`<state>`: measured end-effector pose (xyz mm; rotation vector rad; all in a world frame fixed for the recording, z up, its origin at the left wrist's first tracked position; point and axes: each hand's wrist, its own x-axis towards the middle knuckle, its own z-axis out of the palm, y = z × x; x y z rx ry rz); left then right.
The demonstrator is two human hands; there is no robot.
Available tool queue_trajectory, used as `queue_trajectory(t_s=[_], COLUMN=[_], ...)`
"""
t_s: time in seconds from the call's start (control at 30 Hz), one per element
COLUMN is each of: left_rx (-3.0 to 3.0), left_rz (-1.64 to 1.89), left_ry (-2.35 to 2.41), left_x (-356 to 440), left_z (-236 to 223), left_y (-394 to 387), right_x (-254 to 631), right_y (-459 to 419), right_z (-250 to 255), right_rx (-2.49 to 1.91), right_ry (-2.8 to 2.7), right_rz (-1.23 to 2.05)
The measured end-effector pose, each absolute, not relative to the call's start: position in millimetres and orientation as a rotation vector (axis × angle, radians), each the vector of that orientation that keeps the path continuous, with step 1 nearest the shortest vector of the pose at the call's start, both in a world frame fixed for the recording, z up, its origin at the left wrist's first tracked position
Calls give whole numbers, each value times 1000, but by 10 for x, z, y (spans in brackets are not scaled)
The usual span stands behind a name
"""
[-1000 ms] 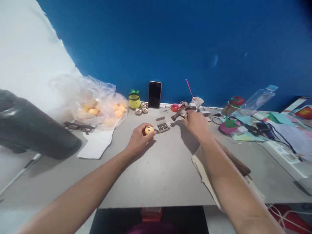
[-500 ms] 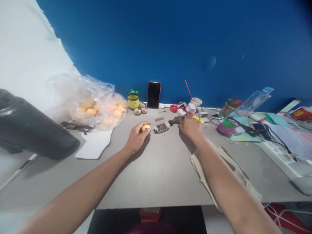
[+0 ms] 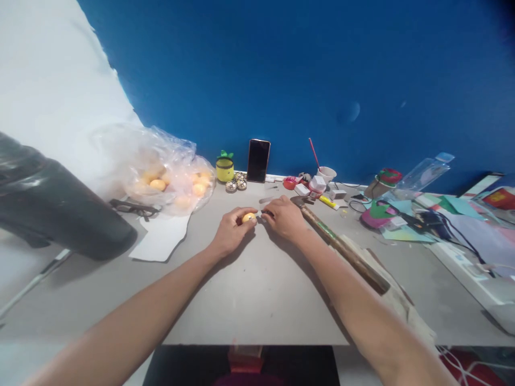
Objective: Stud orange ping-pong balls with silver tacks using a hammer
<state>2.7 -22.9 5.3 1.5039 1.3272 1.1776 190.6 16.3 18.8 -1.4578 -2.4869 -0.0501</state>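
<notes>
My left hand (image 3: 232, 231) is closed around a small yellow-orange ball (image 3: 248, 217) with dark and shiny specks on its face, low over the grey table. My right hand (image 3: 285, 217) reaches in from the other side, its fingers bent down at a small open box (image 3: 265, 213) of tiny dark metal pieces. Most of that box is covered by the hand, and whatever the fingertips pinch is hidden. Behind the right wrist lies a hammer (image 3: 341, 244), its long wooden handle resting on a beige cloth (image 3: 396, 300).
A plastic bag of orange balls (image 3: 157, 184), glasses (image 3: 134, 208), white paper (image 3: 161, 244) and a big dark cylinder (image 3: 60, 203) are on the left. Shiny studded balls (image 3: 236, 183) and an upright phone (image 3: 258, 161) stand at the wall. Right: a yellow tube (image 3: 329, 202) and a power strip (image 3: 470, 268).
My right hand has let go of the hammer and moved left to the small box. My left hand still holds the ball. The whole view has shifted slightly.
</notes>
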Motion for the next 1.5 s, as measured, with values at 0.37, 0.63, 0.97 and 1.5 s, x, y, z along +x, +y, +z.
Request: queue_trajectory(t_s=[0.37, 0.63, 0.97, 1.5], left_rx=[1538, 1631, 1673, 1780], left_rz=[1165, 1176, 1114, 1080], left_ry=[1292, 1265, 1241, 1272], left_x=[15, 22, 15, 20], left_z=[38, 26, 25, 51], left_y=[-227, -242, -263, -265], right_x=[1949, 1957, 2069, 2079], right_y=[147, 168, 203, 182], right_z=[165, 163, 104, 139], right_rx=[-1424, -1497, -1313, -1320], right_ry=[-2589, -2439, -2490, -2450], right_rz=[-60, 115, 192, 248])
